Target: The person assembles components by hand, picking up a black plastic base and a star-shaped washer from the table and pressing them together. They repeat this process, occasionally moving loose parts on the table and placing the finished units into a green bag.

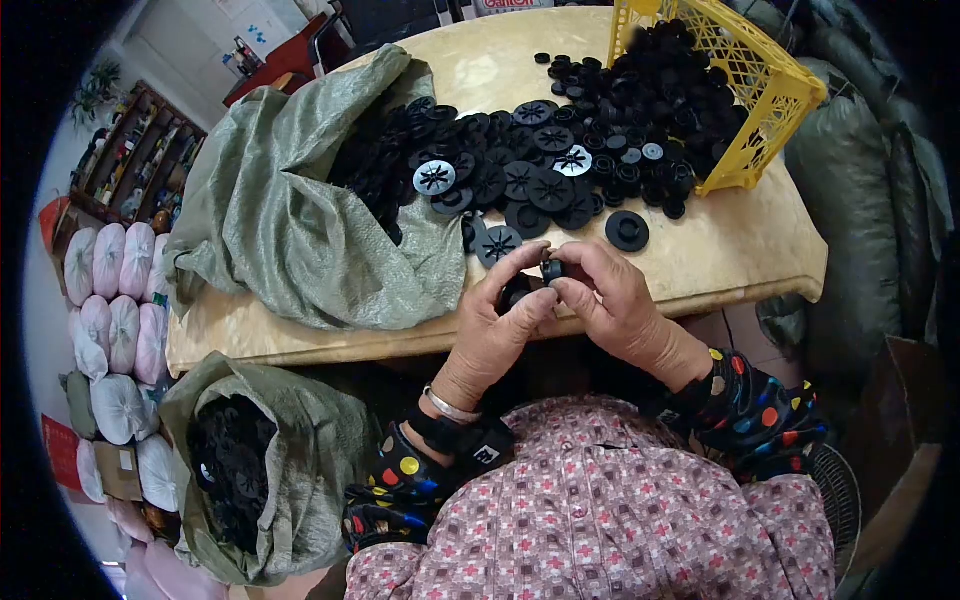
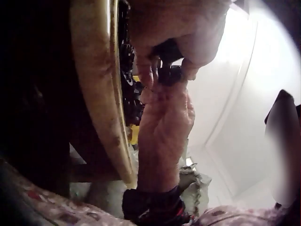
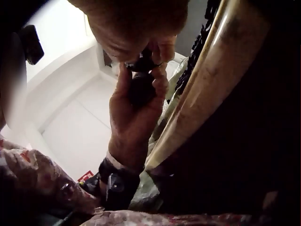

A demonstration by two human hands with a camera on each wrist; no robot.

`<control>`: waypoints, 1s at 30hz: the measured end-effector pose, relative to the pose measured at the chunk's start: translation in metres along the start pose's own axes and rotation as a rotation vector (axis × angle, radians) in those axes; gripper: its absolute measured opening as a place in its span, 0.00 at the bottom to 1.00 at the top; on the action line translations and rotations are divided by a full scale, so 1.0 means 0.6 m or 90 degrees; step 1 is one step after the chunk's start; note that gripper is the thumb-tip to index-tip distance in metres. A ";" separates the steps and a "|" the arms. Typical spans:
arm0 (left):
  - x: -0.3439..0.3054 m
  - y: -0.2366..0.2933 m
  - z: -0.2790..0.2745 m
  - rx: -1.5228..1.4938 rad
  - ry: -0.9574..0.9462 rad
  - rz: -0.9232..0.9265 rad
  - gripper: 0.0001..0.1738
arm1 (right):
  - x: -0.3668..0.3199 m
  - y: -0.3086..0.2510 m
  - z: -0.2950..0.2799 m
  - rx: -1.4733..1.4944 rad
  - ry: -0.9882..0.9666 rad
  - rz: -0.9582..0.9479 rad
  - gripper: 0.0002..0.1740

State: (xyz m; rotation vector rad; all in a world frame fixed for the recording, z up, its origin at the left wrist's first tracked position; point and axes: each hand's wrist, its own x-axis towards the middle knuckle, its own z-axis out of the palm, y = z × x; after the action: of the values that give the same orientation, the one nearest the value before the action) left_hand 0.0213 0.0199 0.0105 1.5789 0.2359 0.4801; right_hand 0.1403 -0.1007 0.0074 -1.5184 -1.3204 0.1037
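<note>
Both hands meet just above the table's near edge [image 1: 740,285]. My left hand [image 1: 508,312] grips a black round plastic disc [image 1: 516,291], its fingers curled around it. My right hand [image 1: 575,282] pinches a small black cap [image 1: 552,268] against that disc. In the right wrist view, the disc [image 3: 141,90] sits in the left hand [image 3: 134,115], with the small cap [image 3: 141,64] on top under the right fingertips [image 3: 162,52]. The left wrist view shows the cap [image 2: 170,74] between both hands.
A heap of black discs [image 1: 540,175] covers the table behind the hands, spilling from a tipped yellow crate [image 1: 775,95]. One disc [image 1: 627,230] lies apart. A green sack [image 1: 290,210] lies open on the table. Another sack [image 1: 310,450] with black parts stands on the floor at the left.
</note>
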 end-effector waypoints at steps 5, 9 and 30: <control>-0.008 -0.009 -0.001 0.282 0.009 0.202 0.23 | -0.003 -0.007 0.002 0.084 -0.036 0.272 0.14; -0.020 -0.003 -0.006 -0.111 0.035 -0.079 0.22 | 0.004 -0.011 -0.009 0.021 -0.106 0.170 0.15; -0.021 -0.008 -0.057 -0.575 0.088 -0.074 0.29 | 0.011 0.053 -0.092 -0.274 0.088 0.043 0.15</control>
State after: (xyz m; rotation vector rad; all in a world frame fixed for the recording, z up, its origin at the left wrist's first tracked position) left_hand -0.0043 0.0457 0.0039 0.6497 0.1750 0.5066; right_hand 0.1995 -0.1245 0.0113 -1.8937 -1.2300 -0.2546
